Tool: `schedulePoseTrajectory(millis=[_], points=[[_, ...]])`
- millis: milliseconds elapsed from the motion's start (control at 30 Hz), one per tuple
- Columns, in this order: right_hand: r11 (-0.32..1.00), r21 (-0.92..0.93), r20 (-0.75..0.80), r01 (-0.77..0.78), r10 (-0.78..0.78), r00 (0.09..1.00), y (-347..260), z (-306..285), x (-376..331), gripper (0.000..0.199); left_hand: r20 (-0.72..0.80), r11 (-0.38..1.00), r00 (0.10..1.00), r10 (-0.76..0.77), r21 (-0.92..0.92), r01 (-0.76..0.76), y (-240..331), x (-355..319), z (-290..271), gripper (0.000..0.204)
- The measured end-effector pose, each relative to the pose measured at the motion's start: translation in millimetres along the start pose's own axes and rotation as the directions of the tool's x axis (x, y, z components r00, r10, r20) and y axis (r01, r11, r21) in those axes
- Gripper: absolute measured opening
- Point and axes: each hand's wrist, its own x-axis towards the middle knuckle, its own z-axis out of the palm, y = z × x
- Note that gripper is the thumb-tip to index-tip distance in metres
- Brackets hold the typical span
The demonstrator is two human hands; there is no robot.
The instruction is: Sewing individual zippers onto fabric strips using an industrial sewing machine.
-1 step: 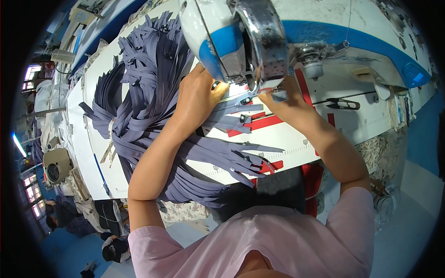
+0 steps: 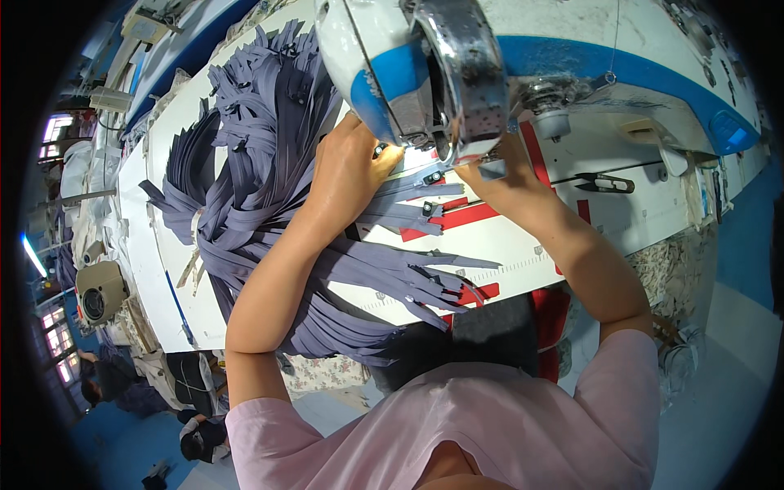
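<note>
Grey zippers (image 2: 408, 196) pinched by both hands (image 2: 347, 167) beneath sewing machine (image 2: 441, 73).

One sewing machine (image 2: 425, 73), one thread snips (image 2: 606, 184), countless grey-purple zippers (image 2: 269, 180).

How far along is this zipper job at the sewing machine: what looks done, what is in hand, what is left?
Done: cannot tell for certain; a fan of grey zippers lies near the table edge, possibly finished. In hand: the left hand and right hand hold one grey zipper at the sewing machine head. Left: probably the large heap of grey zippers beside the left forearm.
</note>
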Motion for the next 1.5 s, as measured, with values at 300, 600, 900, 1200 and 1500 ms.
schedulePoseTrajectory(millis=[300,600,900,1200,1500], points=[[0.899,-0.366,0.58,-0.238,0.421,0.697,-24,-14,26,0.045,0.004,0.999,1.0,-0.003,0.049,0.003,-4,-7,5,0.028],[0.981,-0.111,0.054,0.158,-0.153,0.987,9,-5,3,0.019,-0.041,0.99,0.995,0.093,0.113,-0.088,-8,-4,9,0.028],[0.893,0.339,0.399,-0.296,0.149,0.905,-1,-37,-3,0.019,-0.117,0.973,0.984,0.135,0.205,-0.109,-4,-6,-2,0.021],[0.99,0.072,0.292,-0.119,0.093,0.952,11,-11,-7,0.018,0.035,0.988,0.999,0.036,0.147,-0.04,36,-19,-6,0.026],[0.993,0.091,0.238,-0.073,0.049,0.97,6,-7,-10,0.017,0.144,0.989,0.989,0.019,-0.151,0.003,33,-17,-3,0.02]])
